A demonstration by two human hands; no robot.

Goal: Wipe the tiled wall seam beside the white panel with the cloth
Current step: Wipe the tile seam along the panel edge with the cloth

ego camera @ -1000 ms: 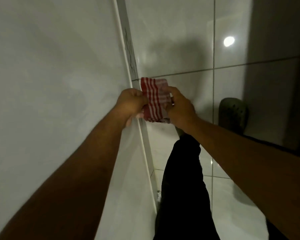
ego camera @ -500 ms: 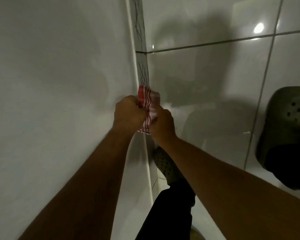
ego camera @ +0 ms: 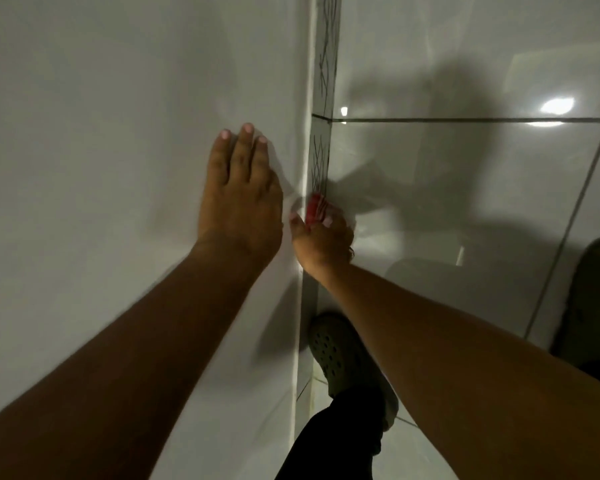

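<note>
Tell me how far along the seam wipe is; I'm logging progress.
Done: the cloth is gripped and at the seam. In hand: the right hand presses it against the patterned tile strip; the left hand lies flat on the white panel. Left: the strip above and below.

Red-and-white striped cloth (ego camera: 316,209), white panel (ego camera: 118,133), glossy pale-grey tiles (ego camera: 465,188), olive-green clog (ego camera: 336,351), black trouser leg (ego camera: 329,441).

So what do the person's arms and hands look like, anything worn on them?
Both forearms are bare, with no sleeves, gloves or watch in view. The left hand shows short, pale fingernails. The right hand has something small and metallic at its outer edge, perhaps a ring, too blurred to tell.
</note>
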